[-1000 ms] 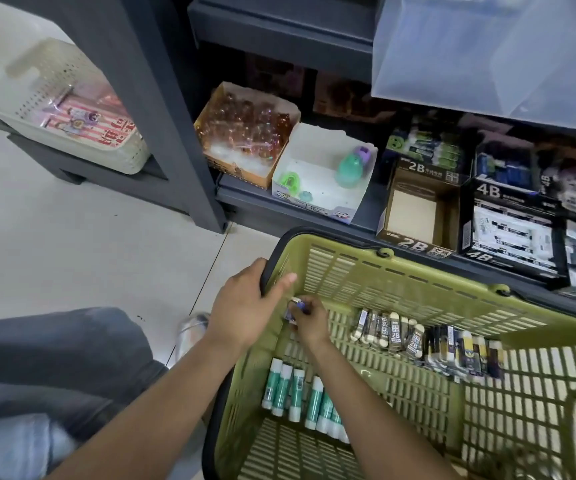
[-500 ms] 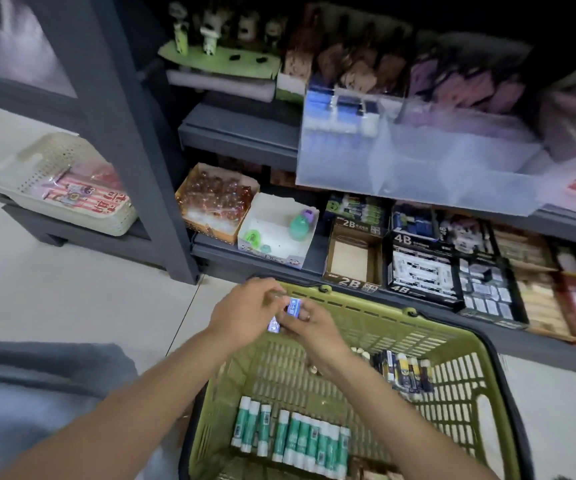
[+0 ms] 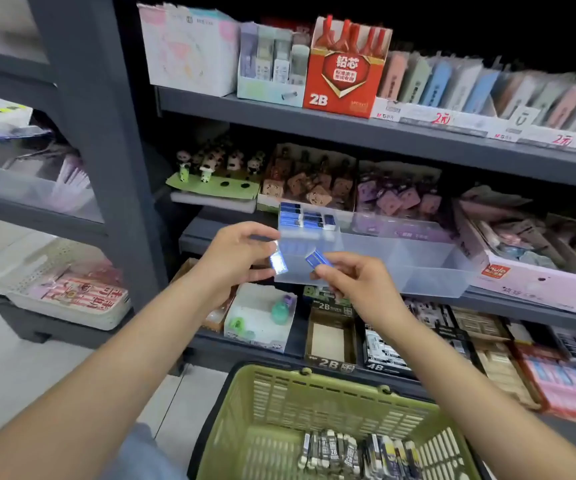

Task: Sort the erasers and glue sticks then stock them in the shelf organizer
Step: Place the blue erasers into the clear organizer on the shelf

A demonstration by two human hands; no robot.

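Note:
My left hand (image 3: 236, 252) pinches a blue-wrapped eraser (image 3: 278, 262) just in front of the clear shelf organizer (image 3: 418, 263). My right hand (image 3: 352, 282) pinches a second blue eraser (image 3: 317, 259) beside it, against the organizer's front wall. Several blue erasers (image 3: 304, 216) lie stacked in the organizer's left compartment; its other compartments look bare. Below, the green basket (image 3: 279, 389) holds a row of black-and-white erasers (image 3: 352, 452). No glue sticks are in view.
Grey shelving (image 3: 349, 133) carries stationery boxes above, beside and below the organizer, including a red 2B box (image 3: 345, 74) and a pink box (image 3: 529, 271) to the right. A white basket (image 3: 65, 292) sits on the low left shelf. Floor tiles lie at the left.
Both hands rose from the basket to the organizer's front, and the view tilted up. The blue erasers held together are now apart, one in each hand.

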